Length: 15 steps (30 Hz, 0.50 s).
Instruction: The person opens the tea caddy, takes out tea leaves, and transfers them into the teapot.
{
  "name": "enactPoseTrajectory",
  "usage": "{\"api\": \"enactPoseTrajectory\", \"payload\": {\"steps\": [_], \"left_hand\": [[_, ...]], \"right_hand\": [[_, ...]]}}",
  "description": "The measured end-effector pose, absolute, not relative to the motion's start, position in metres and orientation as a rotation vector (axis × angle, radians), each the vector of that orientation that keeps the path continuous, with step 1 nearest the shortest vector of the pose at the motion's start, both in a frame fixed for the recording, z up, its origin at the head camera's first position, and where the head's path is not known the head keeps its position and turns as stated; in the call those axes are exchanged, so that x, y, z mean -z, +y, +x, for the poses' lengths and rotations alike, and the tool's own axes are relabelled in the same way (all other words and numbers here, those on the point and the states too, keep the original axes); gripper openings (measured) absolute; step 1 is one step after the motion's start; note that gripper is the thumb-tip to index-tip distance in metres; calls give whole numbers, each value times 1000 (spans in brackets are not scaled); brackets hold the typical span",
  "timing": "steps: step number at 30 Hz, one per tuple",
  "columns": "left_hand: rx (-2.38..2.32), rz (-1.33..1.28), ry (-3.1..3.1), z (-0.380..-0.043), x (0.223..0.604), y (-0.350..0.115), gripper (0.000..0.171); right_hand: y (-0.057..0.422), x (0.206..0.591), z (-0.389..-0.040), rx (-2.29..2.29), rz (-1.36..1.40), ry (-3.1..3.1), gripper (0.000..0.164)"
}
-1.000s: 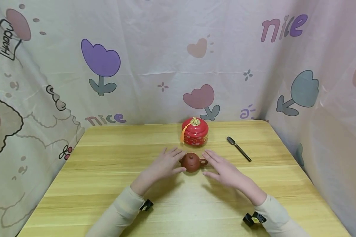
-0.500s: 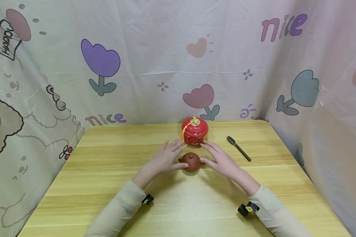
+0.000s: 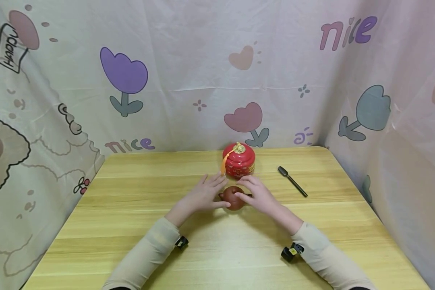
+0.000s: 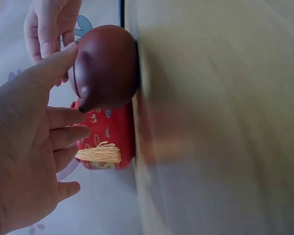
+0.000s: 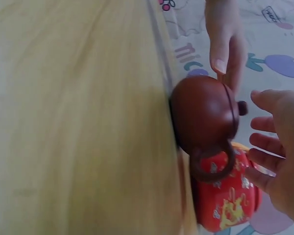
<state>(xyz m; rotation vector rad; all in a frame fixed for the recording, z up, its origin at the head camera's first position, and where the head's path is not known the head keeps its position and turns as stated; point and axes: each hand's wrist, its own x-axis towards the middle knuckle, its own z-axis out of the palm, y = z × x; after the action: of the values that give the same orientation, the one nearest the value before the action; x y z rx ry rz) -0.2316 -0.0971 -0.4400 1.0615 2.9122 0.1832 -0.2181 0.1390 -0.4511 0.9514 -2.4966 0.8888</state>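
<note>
A small reddish-brown clay teapot (image 3: 232, 203) stands upright on the wooden table between two hands. On its left the left hand (image 3: 204, 195) stretches its fingers past the spout, and the thumb lies at the near side of the pot. In the left wrist view this hand's fingertips come close to the spout of the teapot (image 4: 112, 63). The right hand (image 3: 261, 196) reaches over the handle side, its thumb overlapping the pot near the lid knob. From the right wrist, a gap shows between these loosely bent fingers (image 5: 267, 144) and the lid knob (image 5: 242, 107).
Right behind the teapot is a red lidded jar (image 3: 239, 166) with a gold knob and an orange tassel. A dark, slim scoop (image 3: 292, 182) lies at the right. A patterned curtain (image 3: 188, 80) surrounds the table's (image 3: 137, 177) back and sides.
The right hand has moved left and over the teapot's handle, its thumb coming near the lid. The left hand has shifted slightly forward along the spout side. Teapot, jar and scoop stay put.
</note>
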Motion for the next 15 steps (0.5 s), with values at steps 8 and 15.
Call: {"api": "enactPoseTrajectory", "payload": {"steps": [8, 15], "left_hand": [[-136, 1080, 2886, -232, 448, -94, 84], [-158, 1081, 2874, -232, 448, -95, 82]], "right_hand": [[127, 459, -217, -847, 960, -2425, 22], [123, 459, -219, -799, 958, -2383, 17]]}}
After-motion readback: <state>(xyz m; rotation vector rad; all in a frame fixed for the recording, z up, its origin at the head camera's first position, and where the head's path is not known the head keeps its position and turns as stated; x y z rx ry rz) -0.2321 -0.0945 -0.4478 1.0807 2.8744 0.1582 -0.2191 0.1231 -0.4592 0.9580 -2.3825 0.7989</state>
